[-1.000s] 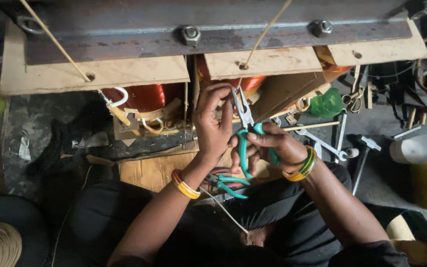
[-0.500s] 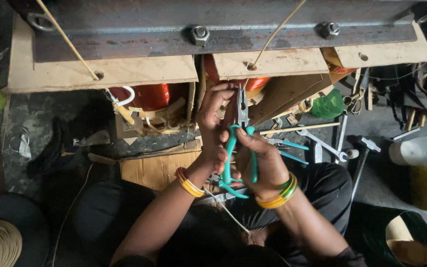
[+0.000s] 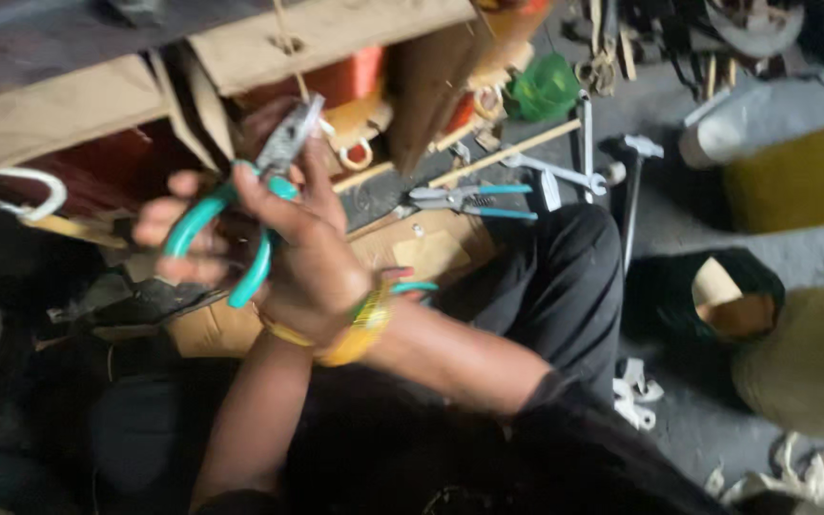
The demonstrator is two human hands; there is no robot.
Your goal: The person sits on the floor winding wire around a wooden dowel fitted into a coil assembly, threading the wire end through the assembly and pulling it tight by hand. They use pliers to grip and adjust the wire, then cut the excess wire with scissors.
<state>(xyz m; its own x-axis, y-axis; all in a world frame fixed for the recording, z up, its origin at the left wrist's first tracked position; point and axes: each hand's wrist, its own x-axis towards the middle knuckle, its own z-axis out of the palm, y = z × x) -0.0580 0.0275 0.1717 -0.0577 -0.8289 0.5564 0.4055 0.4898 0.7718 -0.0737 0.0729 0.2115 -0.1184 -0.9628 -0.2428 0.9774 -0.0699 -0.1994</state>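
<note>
Both hands work at the same tool. The right hand (image 3: 312,262) is clenched around the green handles of the pliers (image 3: 259,205), whose metal nose points up and to the right toward a thin cord (image 3: 288,57) hanging from the wooden board (image 3: 336,33). The left hand (image 3: 178,238) sits behind and to the left of the pliers, fingers curled and touching the near handle; motion blur hides whether it grips the handle or only steadies it.

Compared with the picture half a second earlier, the view has swung left and down, so the steel beam with its bolts has left the frame and the wooden board now fills the top. The hands have moved from the centre to the left of the frame. The pliers, then upright, now lean to the right. The right hand now crosses over the left wrist, yellow bangles (image 3: 336,339) showing at both wrists.

A second pair of pliers (image 3: 474,200) with blue-green handles lies on the cardboard beside the right knee, with a spanner (image 3: 555,172) and a hammer (image 3: 633,176) near it on the floor (image 3: 698,219).
</note>
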